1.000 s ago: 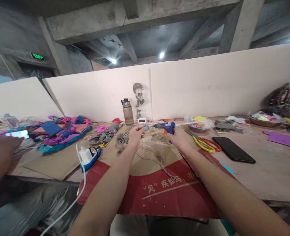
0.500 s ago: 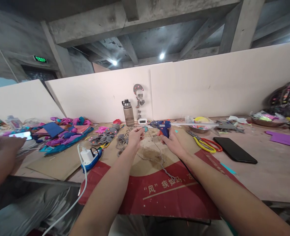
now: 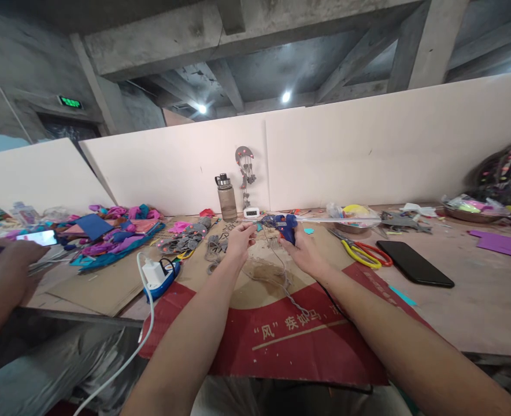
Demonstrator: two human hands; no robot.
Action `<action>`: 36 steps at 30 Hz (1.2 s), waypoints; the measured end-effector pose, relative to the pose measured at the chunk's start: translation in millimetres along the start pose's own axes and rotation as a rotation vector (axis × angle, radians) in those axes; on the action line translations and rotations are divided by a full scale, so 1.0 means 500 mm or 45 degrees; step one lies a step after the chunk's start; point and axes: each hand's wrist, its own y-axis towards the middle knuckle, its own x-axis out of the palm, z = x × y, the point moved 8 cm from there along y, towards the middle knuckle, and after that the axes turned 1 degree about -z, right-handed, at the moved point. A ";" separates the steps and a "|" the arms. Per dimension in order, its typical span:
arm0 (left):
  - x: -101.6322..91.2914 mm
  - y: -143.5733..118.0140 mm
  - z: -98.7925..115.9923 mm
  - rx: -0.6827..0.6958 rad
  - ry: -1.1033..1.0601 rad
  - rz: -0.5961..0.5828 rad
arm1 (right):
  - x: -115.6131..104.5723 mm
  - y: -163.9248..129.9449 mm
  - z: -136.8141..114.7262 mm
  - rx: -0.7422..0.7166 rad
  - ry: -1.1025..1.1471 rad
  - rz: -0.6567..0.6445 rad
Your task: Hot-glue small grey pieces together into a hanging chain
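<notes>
My right hand (image 3: 301,248) is closed round the handle of a blue hot glue gun (image 3: 285,226), its nozzle pointing left. A long pale glue stick (image 3: 337,220) sticks out of the gun's back end. Left of the nozzle, my left hand (image 3: 240,241) is pinched with fingertips together; what they hold is too small to make out. A small teal piece (image 3: 259,227) shows just beside those fingertips. Grey yarn (image 3: 287,283) trails over the printed cardboard sheet (image 3: 299,361) below my hands.
Behind stand a water bottle (image 3: 226,199) and a small white digital clock (image 3: 251,213). Scissors (image 3: 362,254) and a black phone (image 3: 414,264) lie to the right. At left are a power strip (image 3: 164,280), grey felt pieces (image 3: 184,240) and a person's hand (image 3: 13,260) near a lit phone (image 3: 36,237).
My right hand has brought the glue gun slightly left, and its nozzle end has tipped a little. My left hand stays almost where it was, still pinched.
</notes>
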 end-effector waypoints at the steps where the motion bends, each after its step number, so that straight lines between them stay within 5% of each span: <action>1: 0.001 0.000 0.000 0.001 -0.004 -0.005 | 0.001 0.000 0.001 0.006 -0.012 -0.004; 36: 0.004 -0.004 0.009 0.048 0.019 -0.005 | 0.006 -0.004 0.008 0.061 -0.111 -0.034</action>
